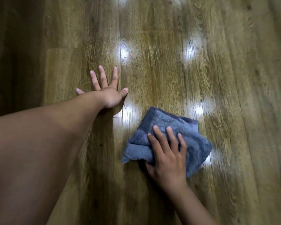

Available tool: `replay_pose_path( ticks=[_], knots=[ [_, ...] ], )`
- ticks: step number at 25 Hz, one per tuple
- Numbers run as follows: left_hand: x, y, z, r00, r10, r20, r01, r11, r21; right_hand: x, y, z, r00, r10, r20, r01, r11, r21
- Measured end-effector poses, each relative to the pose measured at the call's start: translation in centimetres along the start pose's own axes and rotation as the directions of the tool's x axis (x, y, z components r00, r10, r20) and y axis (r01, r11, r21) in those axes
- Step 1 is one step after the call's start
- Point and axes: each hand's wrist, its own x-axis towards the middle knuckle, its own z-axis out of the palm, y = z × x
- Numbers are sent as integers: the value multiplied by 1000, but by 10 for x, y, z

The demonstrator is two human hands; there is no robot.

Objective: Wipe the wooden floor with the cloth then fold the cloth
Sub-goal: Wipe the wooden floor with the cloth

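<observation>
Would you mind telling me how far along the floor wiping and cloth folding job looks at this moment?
Nothing visibly finished: no floor patch can be told wiped from unwiped. In hand: the right hand presses the bunched blue cloth onto the wooden floor, thumb tucked at its edge, while the left hand rests flat, fingers spread, on the boards. Left: finishing the wipe, then folding; the cloth lies crumpled, not neatly folded.

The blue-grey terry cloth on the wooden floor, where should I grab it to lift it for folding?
Pinch the loose corner at the lower left of the blue-grey terry cloth, coming from the left. It juts out past the right hand pressing the bunched middle. The left hand, flat on the wooden floor, is probably nearest.
</observation>
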Motion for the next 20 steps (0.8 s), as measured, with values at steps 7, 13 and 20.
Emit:
replay_pose_path(
  ticks=[7,13,20],
  knots=[
    [5,-1,-1,1000,2,19,-2,1000,10,89,22,-5,997,68,19,-68,997,-30],
    [3,0,-4,999,6,48,-5,1000,-27,235,63,-4,970,242,19,-240,969,-51],
    [4,0,0,1000,-23,3,24,998,-51,232,59,-4,973,225,-48,-226,974,-31]
  ],
)
